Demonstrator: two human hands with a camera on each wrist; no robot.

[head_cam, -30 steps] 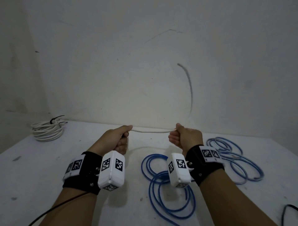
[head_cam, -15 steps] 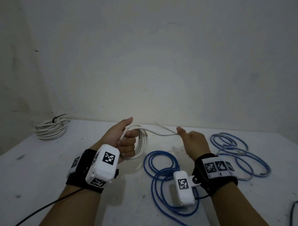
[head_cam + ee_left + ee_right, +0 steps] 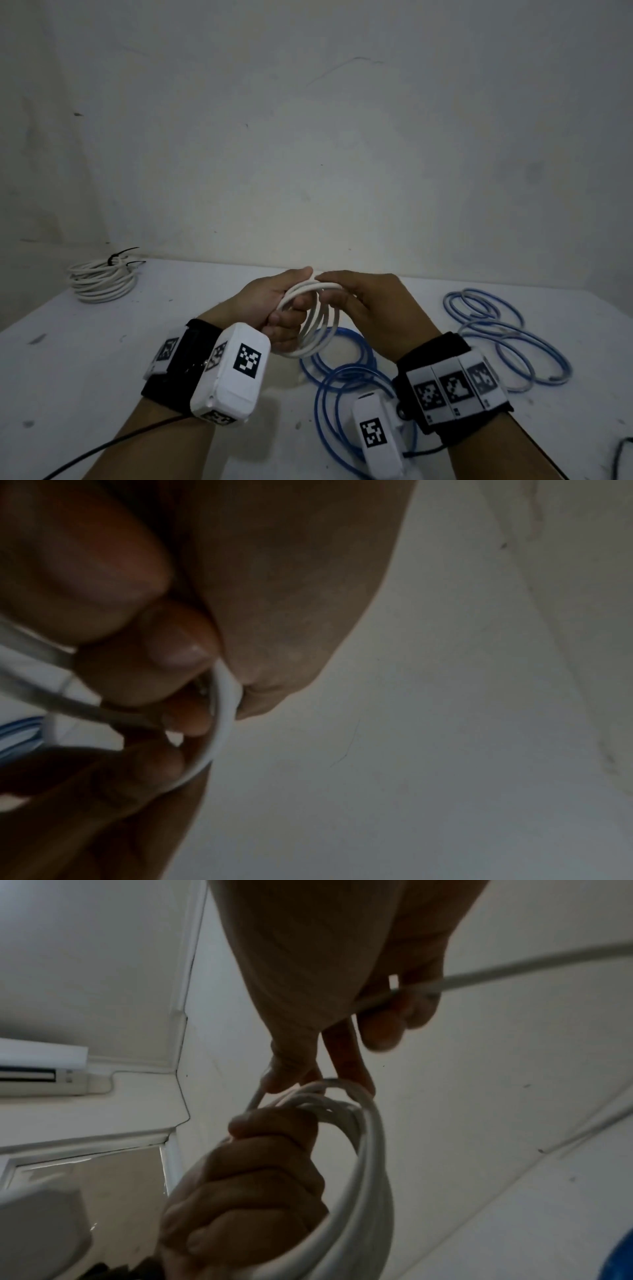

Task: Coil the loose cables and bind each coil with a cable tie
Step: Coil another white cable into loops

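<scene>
Above the white table my left hand grips the coiled white round cable, my right hand pinching its top strand.

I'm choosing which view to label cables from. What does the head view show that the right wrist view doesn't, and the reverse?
Head only: the tied white coil far left on the table, and two loose blue cables.
Right wrist only: a free cable tail running from the right hand's fingers, and a wall air conditioner.
Both: the left hand gripping the white coil, with the right hand holding its strand.
</scene>
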